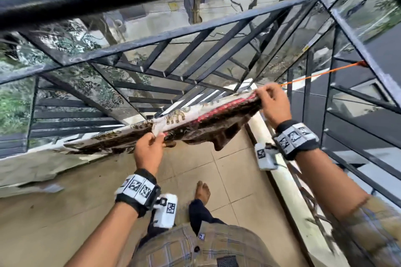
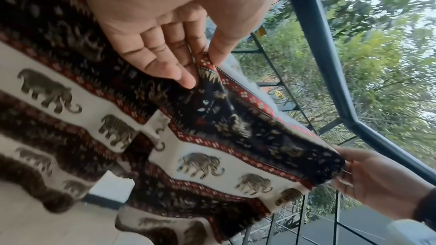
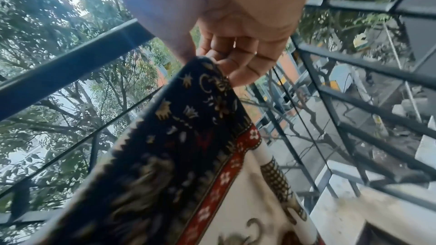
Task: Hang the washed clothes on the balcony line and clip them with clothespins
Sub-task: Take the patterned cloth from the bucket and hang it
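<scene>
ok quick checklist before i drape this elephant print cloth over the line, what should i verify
1. Left hand grip: ok, thumb and fingers pinch the top edge of the elephant-print cloth.
2. Right hand grip: ok, it pinches the far corner of the cloth.
3. Edge spread: ok, the cloth is stretched between both hands with the rest hanging below.
4. Orange clothesline: ok, it runs from the right hand to the window grille and looks taut.
5. Cloth already over the line: cannot tell, the line is hidden behind the fabric.
6. Clothespins within reach: cannot tell, none show in any view.
</scene>
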The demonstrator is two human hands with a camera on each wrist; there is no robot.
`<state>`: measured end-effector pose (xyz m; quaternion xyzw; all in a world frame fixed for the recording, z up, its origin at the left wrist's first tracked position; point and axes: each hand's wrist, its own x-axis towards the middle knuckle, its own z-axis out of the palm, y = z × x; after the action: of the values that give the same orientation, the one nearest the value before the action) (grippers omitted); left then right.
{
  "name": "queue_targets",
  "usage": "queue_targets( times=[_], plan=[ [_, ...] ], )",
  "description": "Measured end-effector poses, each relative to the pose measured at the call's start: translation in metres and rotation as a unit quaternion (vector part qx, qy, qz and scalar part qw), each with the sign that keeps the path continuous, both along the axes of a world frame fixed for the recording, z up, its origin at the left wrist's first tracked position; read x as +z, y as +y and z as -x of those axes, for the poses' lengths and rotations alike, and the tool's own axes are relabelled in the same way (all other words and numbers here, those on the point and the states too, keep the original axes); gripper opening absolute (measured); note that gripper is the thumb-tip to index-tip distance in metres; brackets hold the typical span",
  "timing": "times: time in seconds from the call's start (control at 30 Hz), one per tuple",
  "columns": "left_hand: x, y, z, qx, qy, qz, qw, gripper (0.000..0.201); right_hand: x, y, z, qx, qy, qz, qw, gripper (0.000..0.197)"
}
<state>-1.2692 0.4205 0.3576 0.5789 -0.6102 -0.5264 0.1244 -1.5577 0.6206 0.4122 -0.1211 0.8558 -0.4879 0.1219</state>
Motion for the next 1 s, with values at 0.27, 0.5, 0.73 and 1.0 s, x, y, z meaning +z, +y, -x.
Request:
queue_targets(
  times=[0.27,0.5,0.73,1.0],
  plan=[
    [0.071,-0.028,0.036,-0.144,-0.069,0.2,0.967,0.034,0.04,0.003,0.067,0.035,0.105,-0.198,0.974,0.022],
    [0.083,-0.056,0.066,-0.255,-0.216,0.231,0.914,0.018,0.041,-0.017,0.069,0.092,0.114,-0.305,0.941,0.017],
    [0.051,-0.047,0.05,-0.431,-0.121,0.318,0.836,0.022,0.029,-0.002,0.048,0.29,0.159,-0.298,0.895,0.022],
    [0.046,-0.064,0.048,-0.468,-0.11,0.325,0.814,0.02,0.045,0.002,0.071,0.397,0.151,-0.364,0.829,0.021]
  ],
)
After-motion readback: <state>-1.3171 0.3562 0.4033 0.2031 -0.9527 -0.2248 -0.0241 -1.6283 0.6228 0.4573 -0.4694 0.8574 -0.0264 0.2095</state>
